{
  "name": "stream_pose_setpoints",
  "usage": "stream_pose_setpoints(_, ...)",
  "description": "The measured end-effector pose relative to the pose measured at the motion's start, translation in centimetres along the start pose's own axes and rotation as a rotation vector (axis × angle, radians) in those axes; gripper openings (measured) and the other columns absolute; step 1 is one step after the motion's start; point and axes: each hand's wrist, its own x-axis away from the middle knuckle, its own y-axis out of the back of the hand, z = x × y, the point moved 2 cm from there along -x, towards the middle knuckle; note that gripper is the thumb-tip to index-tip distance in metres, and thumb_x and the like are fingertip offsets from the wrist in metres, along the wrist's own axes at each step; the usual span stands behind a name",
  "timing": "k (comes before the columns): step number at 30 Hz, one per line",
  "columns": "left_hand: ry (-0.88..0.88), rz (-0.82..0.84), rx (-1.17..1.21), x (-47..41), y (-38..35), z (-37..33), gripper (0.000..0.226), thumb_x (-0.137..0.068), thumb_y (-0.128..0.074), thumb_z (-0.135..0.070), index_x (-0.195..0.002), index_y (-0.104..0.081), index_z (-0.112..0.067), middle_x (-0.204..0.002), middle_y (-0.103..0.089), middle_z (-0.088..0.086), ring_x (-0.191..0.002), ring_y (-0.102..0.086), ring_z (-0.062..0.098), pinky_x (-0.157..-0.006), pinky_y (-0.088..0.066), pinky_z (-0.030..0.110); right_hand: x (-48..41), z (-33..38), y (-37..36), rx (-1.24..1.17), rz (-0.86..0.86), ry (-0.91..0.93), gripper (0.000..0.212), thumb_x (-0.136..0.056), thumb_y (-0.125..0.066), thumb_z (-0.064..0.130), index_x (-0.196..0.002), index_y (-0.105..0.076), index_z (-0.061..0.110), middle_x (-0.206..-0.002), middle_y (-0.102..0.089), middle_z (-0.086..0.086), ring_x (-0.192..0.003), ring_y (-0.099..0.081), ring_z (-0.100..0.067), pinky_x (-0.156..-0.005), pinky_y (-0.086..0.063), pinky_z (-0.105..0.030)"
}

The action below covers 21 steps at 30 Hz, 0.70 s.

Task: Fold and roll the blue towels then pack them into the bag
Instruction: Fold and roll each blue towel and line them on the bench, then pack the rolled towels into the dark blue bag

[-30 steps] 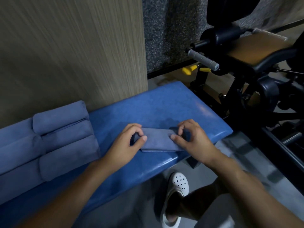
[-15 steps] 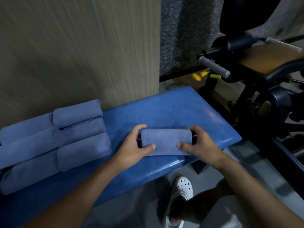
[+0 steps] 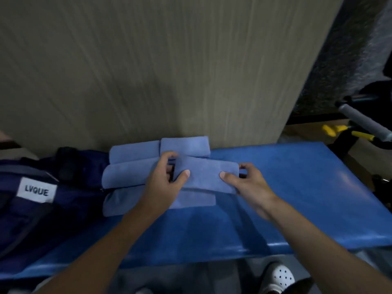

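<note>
I hold a rolled blue towel [image 3: 205, 174] between both hands, just above the blue padded bench [image 3: 297, 187]. My left hand [image 3: 164, 179] grips its left end and my right hand [image 3: 247, 183] grips its right end. Directly behind and below it lies a stack of rolled blue towels [image 3: 135, 162] against the wall, with one roll [image 3: 184, 145] at the back. A dark navy bag [image 3: 38, 200] with a white "LVQUE" label sits on the bench's left end, touching the stack.
A beige wood-grain wall panel [image 3: 169, 71] rises straight behind the bench. Gym equipment with a grey foam handle [image 3: 364, 122] and yellow parts stands to the right. My white clog [image 3: 277, 276] shows on the floor under the bench's front edge.
Both hands carried the rolled towel leftward from the bench's right part to the stack of rolls. The view swung left, bringing the navy bag into sight.
</note>
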Motion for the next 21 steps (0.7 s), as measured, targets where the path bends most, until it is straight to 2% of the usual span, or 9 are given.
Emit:
stream_pose_setpoints(2, 0.042, -0.032, -0.072, -0.7, 2.2, 1.0, 0.036, -0.085, -0.072, -0.034, -0.111, -0.048, -0.036, -0.082, -0.063, -0.009, -0.072, -0.063, 0.005, -0.065, -0.053, 0.030, -1.6, 0.7, -2.5, -0.014, -0.004, -0.021, 0.047, -0.076, -0.081, 0.025, -0.111, -0.052, 0.013, -0.101, -0.070, -0.009, -0.087, -0.071, -0.022, -0.076, -0.059, -0.037)
stream_pose_setpoints(4, 0.021, -0.011, -0.192, -1.4, 3.3, 1.7, 0.042, -0.081, -0.068, -0.051, -0.112, -0.048, -0.032, -0.083, -0.065, -0.007, -0.076, -0.064, 0.011, -0.070, -0.055, 0.039, -2.6, 1.2, -3.6, 0.013, -0.005, -0.024, 0.047, -0.078, -0.079, 0.027, -0.113, -0.053, 0.012, -0.102, -0.069, -0.005, -0.087, -0.069, -0.018, -0.068, -0.056, -0.030)
stream_pose_setpoints(6, -0.130, -0.029, -0.438, -2.1, 4.4, 2.8, 0.050, -0.078, -0.059, -0.060, -0.114, -0.055, -0.025, -0.092, -0.068, -0.004, -0.087, -0.065, 0.019, -0.076, -0.054, 0.044, -3.6, 1.4, -4.7, 0.111, -0.015, -0.005, 0.045, -0.078, -0.079, 0.028, -0.113, -0.054, 0.012, -0.102, -0.067, -0.003, -0.083, -0.065, -0.013, -0.060, -0.049, -0.022)
stream_pose_setpoints(8, -0.262, -0.060, -0.617, -2.3, 4.6, 4.1, 0.056, -0.077, -0.056, -0.061, -0.117, -0.061, -0.021, -0.107, -0.064, -0.002, -0.101, -0.062, 0.024, -0.086, -0.049, 0.047, -4.3, 1.2, -5.4, 0.199, -0.020, -0.005, 0.044, -0.079, -0.078, 0.027, -0.113, -0.055, 0.013, -0.100, -0.066, -0.002, -0.081, -0.063, -0.011, -0.059, -0.049, -0.021)
stream_pose_setpoints(11, -0.265, -0.025, -0.665, -2.4, 4.6, 5.6, 0.057, -0.078, -0.055, -0.062, -0.124, -0.060, -0.031, -0.125, -0.054, -0.004, -0.116, -0.053, 0.017, -0.100, -0.039, 0.050, -5.1, 0.8, -5.7, 0.229, -0.027, -0.026, 0.041, -0.080, -0.077, 0.028, -0.112, -0.056, 0.014, -0.098, -0.066, -0.001, -0.083, -0.063, -0.013, -0.067, -0.053, -0.026)
stream_pose_setpoints(15, -0.276, -0.015, -0.720, -2.5, 4.4, 6.7, 0.054, -0.080, -0.052, -0.063, -0.119, -0.065, -0.029, -0.124, -0.057, -0.007, -0.114, -0.055, 0.015, -0.101, -0.035, 0.052, -5.7, 0.4, -5.8, 0.203, -0.055, 0.003, 0.036, -0.081, -0.077, 0.026, -0.109, -0.057, 0.015, -0.099, -0.067, 0.000, -0.086, -0.065, -0.013, -0.065, -0.052, -0.024)
stream_pose_setpoints(17, -0.286, 0.017, -0.759, -2.3, 4.2, 6.9, 0.053, -0.082, -0.050, -0.063, -0.120, -0.065, -0.029, -0.125, -0.056, -0.005, -0.117, -0.054, 0.016, -0.102, -0.034, 0.053, -5.8, -0.1, -6.0, 0.244, -0.049, -0.010, 0.038, -0.081, -0.076, 0.026, -0.110, -0.056, 0.013, -0.102, -0.066, -0.002, -0.088, -0.065, -0.015, -0.068, -0.053, -0.026)
stream_pose_setpoints(21, -0.238, 0.103, -0.789, -2.3, 4.5, 6.2, 0.059, -0.083, -0.038, -0.066, -0.127, -0.059, -0.031, -0.131, -0.051, -0.005, -0.127, -0.046, 0.016, -0.108, -0.026, 0.049, -5.3, -0.3, -5.8, 0.299, -0.055, -0.065, 0.044, -0.081, -0.076, 0.033, -0.112, -0.053, 0.012, -0.104, -0.064, -0.003, -0.086, -0.062, -0.013, -0.064, -0.049, -0.023)
